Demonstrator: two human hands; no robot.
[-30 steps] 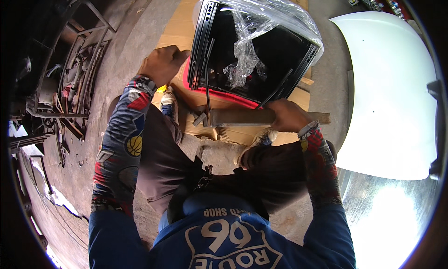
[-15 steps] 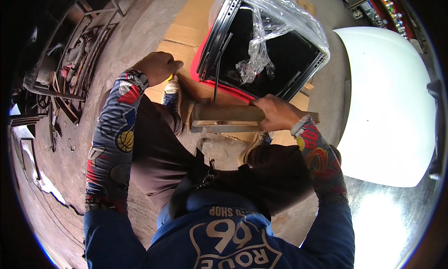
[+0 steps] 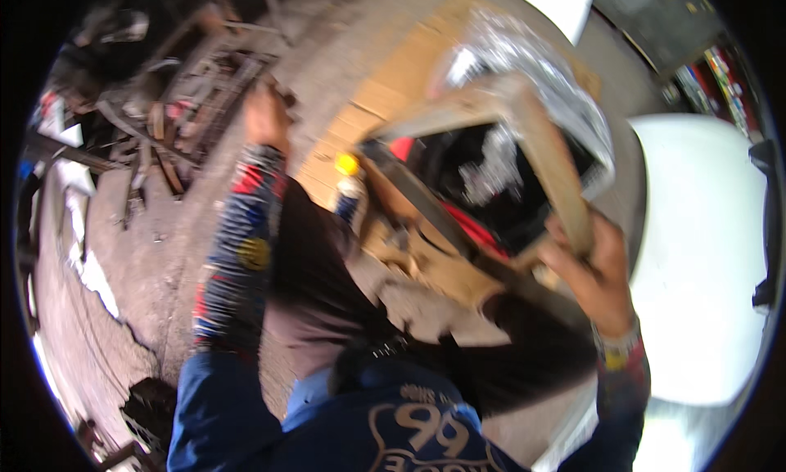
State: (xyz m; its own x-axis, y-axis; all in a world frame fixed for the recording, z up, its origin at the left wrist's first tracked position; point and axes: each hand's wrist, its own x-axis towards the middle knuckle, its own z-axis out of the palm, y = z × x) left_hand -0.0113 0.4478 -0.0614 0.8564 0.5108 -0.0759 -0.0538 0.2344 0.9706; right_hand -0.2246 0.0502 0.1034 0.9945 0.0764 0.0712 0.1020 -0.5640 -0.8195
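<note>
My right hand (image 3: 602, 263) grips one end of a worn wooden frame (image 3: 557, 161) made of flat bars, which may be a low stool. The frame is lifted and tilted, its far bars passing over a black-and-red panel (image 3: 446, 165) that lies on cardboard. Clear plastic wrap (image 3: 491, 165) is bunched on this panel and covers its far side. Out to the left, my left hand (image 3: 266, 116) is raised above the floor, away from the frame; motion blur smears its fingers. Near my left shoe (image 3: 350, 198) shows a round yellow thing (image 3: 346, 163), too blurred to name.
Flattened cardboard (image 3: 385, 87) lies under the panel. To the right stands a large white curved panel (image 3: 696, 251), like a car hood. Scrap metal and bars (image 3: 188, 112) are piled at the far left. Shelves with small colourful items (image 3: 725, 79) stand at the far right.
My right hand has raised and turned the wooden frame, moving it right and over the panel. My left hand has moved farther out from my body. The whole view has shifted.
</note>
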